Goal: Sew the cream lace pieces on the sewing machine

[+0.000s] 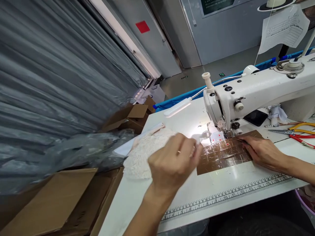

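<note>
My left hand [173, 160] is raised over the table, left of the needle area. Its fingers are curled closed and blurred; a pale bit shows at the fingertips, too smeared to name. My right hand [264, 150] rests on the right end of a brown, shiny taped sheet [221, 159]. Its thumb and fingers pinch together around a thin dark thing that I cannot make out. Above the sheet stands the white sewing machine [256, 95], its presser foot [227, 133] close to the sheet's far edge. Small red marks dot the lit area there. White lace fabric [145, 154] lies beside my left hand.
A printed ruler [221, 198] runs along the table's front edge. Red-handled scissors [301, 139], yellow-handled pliers [304, 125] and a black flat object [256, 117] lie at right. A lamp [178, 107] lights the table. Cardboard boxes [59, 200] stand left, by a grey curtain [56, 65].
</note>
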The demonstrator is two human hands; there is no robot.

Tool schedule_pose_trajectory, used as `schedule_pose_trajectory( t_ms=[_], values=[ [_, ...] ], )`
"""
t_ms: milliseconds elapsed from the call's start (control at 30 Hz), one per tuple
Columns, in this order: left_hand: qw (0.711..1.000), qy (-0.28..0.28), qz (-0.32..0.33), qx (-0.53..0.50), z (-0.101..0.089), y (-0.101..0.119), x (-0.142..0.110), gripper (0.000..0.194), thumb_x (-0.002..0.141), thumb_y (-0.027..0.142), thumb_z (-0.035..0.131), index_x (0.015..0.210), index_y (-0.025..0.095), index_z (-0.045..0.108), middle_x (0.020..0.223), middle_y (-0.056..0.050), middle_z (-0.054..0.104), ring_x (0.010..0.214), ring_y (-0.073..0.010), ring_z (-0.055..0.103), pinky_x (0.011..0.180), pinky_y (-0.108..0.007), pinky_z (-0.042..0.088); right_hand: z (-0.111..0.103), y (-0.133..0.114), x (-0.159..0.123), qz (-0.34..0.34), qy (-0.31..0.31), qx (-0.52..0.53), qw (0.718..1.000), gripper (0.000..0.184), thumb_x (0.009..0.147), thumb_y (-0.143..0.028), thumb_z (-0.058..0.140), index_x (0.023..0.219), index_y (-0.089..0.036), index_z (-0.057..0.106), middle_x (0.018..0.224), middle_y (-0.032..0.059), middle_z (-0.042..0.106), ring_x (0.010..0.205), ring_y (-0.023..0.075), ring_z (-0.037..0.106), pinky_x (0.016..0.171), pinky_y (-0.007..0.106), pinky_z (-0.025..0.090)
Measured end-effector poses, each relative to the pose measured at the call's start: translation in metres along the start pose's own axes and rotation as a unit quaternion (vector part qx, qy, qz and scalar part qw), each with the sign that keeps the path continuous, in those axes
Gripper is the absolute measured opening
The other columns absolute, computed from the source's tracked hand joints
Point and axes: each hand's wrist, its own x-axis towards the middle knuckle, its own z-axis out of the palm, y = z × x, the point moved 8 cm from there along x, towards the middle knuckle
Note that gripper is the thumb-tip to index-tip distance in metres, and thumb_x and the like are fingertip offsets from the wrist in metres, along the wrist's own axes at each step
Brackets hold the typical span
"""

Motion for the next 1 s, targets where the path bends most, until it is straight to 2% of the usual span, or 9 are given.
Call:
schedule_pose_trajectory(
  t_ms=[100, 167, 233, 400, 500, 667, 800, 900, 1000],
  values=[
    [0.976, -0.14, 0.07, -0.151, 0.021, 0.05, -0.018, 0.025, 0.089, 0.013, 0.054, 0.065, 0.017, 0.05, 0.058, 0.002, 0.05, 0.043, -0.0091, 0.04, 0.039, -0.023, 0.026, -0.016, 0.026, -0.02, 0.005, 0.044, -0.08, 0.996, 0.043, 0.094, -0.029, 0.035, 0.128, -0.012, 0.055, 0.097, 0.0126, 0.07, 0.079, 0.0242, 0.065, 0.061, 0.033, 0.049],
    [0.923, -0.247, 0.099, -0.277, 0.035, 0.075, -0.037, 0.027, 0.092, 0.032, 0.058, 0.072, 0.016, 0.054, 0.066, 0.0, 0.056, 0.052, -0.0117, 0.049, 0.045, -0.024, 0.039, -0.026, 0.037, -0.029, -0.012, 0.07, -0.118, 0.99, 0.048, 0.092, -0.036, 0.043, 0.129, -0.01, 0.055, 0.106, 0.0157, 0.067, 0.09, 0.0283, 0.063, 0.07, 0.039, 0.052],
    [0.883, -0.293, 0.074, -0.358, 0.044, 0.076, -0.048, 0.032, 0.091, 0.046, 0.06, 0.08, 0.016, 0.058, 0.074, -0.002, 0.06, 0.062, -0.0143, 0.056, 0.052, -0.026, 0.047, -0.033, 0.042, -0.033, -0.026, 0.091, -0.148, 0.984, 0.05, 0.089, -0.039, 0.049, 0.128, -0.01, 0.057, 0.115, 0.0176, 0.063, 0.1, 0.0337, 0.058, 0.077, 0.046, 0.051],
    [0.886, -0.263, -0.092, -0.371, 0.073, 0.025, -0.047, 0.021, 0.099, 0.034, 0.049, 0.1, 0.017, 0.061, 0.095, -0.006, 0.064, 0.084, -0.0178, 0.064, 0.069, -0.031, 0.055, -0.032, 0.036, -0.024, -0.045, 0.101, -0.09, 0.99, 0.037, 0.092, -0.028, 0.044, 0.12, -0.012, 0.064, 0.116, 0.0154, 0.061, 0.104, 0.0303, 0.054, 0.086, 0.045, 0.049],
    [0.885, -0.259, -0.135, -0.362, 0.092, 0.02, -0.051, 0.019, 0.099, 0.032, 0.049, 0.106, 0.017, 0.059, 0.103, -0.007, 0.063, 0.09, -0.0195, 0.065, 0.075, -0.034, 0.057, -0.022, 0.017, -0.016, -0.077, 0.061, -0.044, 0.994, 0.033, 0.092, -0.027, 0.049, 0.117, -0.013, 0.066, 0.115, 0.0148, 0.061, 0.108, 0.0308, 0.052, 0.091, 0.048, 0.047],
    [0.909, -0.268, -0.089, -0.307, 0.122, 0.035, -0.062, 0.028, 0.096, 0.035, 0.052, 0.117, 0.016, 0.052, 0.121, -0.016, 0.057, 0.103, -0.0276, 0.062, 0.08, -0.045, 0.056, -0.006, -0.01, -0.003, -0.116, -0.023, 0.037, 0.992, 0.034, 0.089, -0.027, 0.055, 0.118, -0.013, 0.065, 0.113, 0.0143, 0.061, 0.111, 0.0305, 0.05, 0.095, 0.046, 0.044],
    [0.922, -0.231, -0.074, -0.302, 0.136, 0.02, -0.057, 0.033, 0.095, 0.034, 0.054, 0.122, 0.014, 0.049, 0.124, -0.018, 0.055, 0.111, -0.0284, 0.06, 0.084, -0.044, 0.056, 0.005, -0.018, 0.015, -0.117, -0.071, 0.08, 0.987, 0.035, 0.091, -0.023, 0.05, 0.123, -0.016, 0.062, 0.11, 0.0121, 0.063, 0.106, 0.0259, 0.054, 0.094, 0.041, 0.045],
    [0.94, -0.138, -0.047, -0.309, 0.121, 0.013, -0.044, 0.023, 0.095, 0.028, 0.054, 0.112, 0.013, 0.055, 0.11, -0.015, 0.062, 0.098, -0.0238, 0.064, 0.077, -0.039, 0.058, 0.011, -0.022, 0.032, -0.108, -0.1, 0.083, 0.986, 0.032, 0.092, -0.023, 0.048, 0.12, -0.016, 0.063, 0.11, 0.0122, 0.064, 0.099, 0.0239, 0.058, 0.086, 0.037, 0.047],
    [0.926, -0.092, 0.058, -0.361, 0.099, 0.034, -0.038, 0.013, 0.094, 0.026, 0.056, 0.091, 0.015, 0.061, 0.088, -0.007, 0.067, 0.079, -0.0178, 0.065, 0.067, -0.032, 0.058, 0.016, -0.027, 0.045, -0.097, -0.136, 0.064, 0.984, 0.026, 0.092, -0.021, 0.047, 0.109, -0.015, 0.066, 0.103, 0.0111, 0.066, 0.085, 0.0198, 0.06, 0.073, 0.032, 0.045]
  ],
)
